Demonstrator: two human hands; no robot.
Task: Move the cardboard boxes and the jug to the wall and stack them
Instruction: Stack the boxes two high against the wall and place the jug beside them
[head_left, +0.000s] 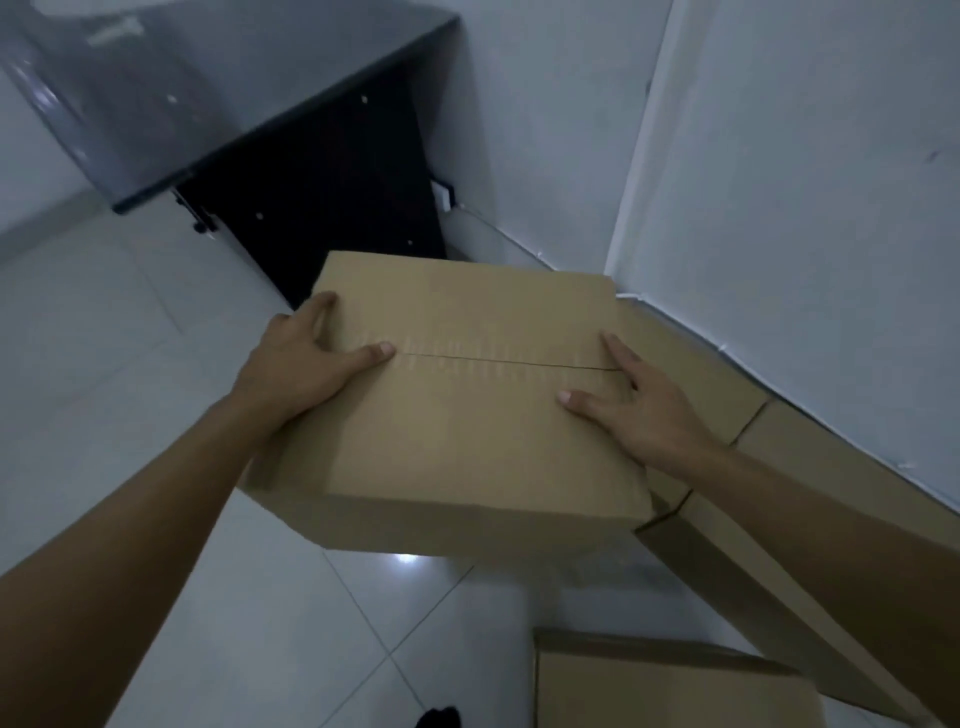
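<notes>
Centre frame: left hand (296, 358) grips the box (467, 431) at its left edge, thumb on top; right hand (634, 410) lies flat, fingers straight, at its right.

Three plain brown cardboard boxes by the wall (805, 208)
The closed box (467, 415) sits at centre, top flaps meeting in a seam, slightly tilted; its 3 o'clock edge overlaps a long box (691, 374) lying along the wall toward 4 o'clock; a third box (675, 691) lies at 6 o'clock, cropped.
</notes>
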